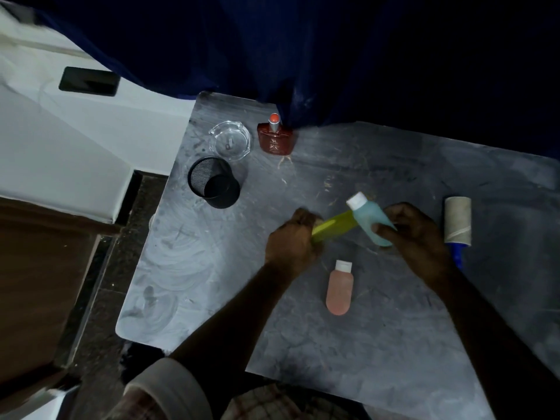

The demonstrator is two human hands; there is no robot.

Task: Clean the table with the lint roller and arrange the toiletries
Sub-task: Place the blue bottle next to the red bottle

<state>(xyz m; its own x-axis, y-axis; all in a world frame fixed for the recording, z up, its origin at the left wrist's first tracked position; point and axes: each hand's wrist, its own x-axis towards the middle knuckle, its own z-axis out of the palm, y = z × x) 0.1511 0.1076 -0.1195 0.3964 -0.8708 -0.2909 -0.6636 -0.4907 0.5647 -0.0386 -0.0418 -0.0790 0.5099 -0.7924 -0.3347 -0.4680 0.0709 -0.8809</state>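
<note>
head view. grey marbled table [333, 344], seen from above, with a dark blue curtain [303, 56] hanging over its far edge.

the left hand [292, 237] has its fingers curled tight round the near-left end of a yellow-green bottle [333, 227], which slants away to the far right. the right hand [415, 234] has fingers and thumb wrapped round the body of a teal bottle [371, 221], its white cap pointing far-left. the teal bottle crosses in front of the far end of the yellow-green one; whether the two touch cannot be told.

a pink bottle [340, 287] with a white cap lies flat on the table, near side of and between the two hands, apart from both.

the lint roller [457, 225] lies on the table just right of the right hand, roll toward the far side, blue handle partly hidden behind the wrist.

at the far-left corner: a glass ashtray [230, 140], a red-brown perfume bottle [275, 140] just to its right, upright, and a black mesh cup [213, 186] near side of the ashtray.

a dark phone [88, 81] lies on the white surface left of the table.
</note>
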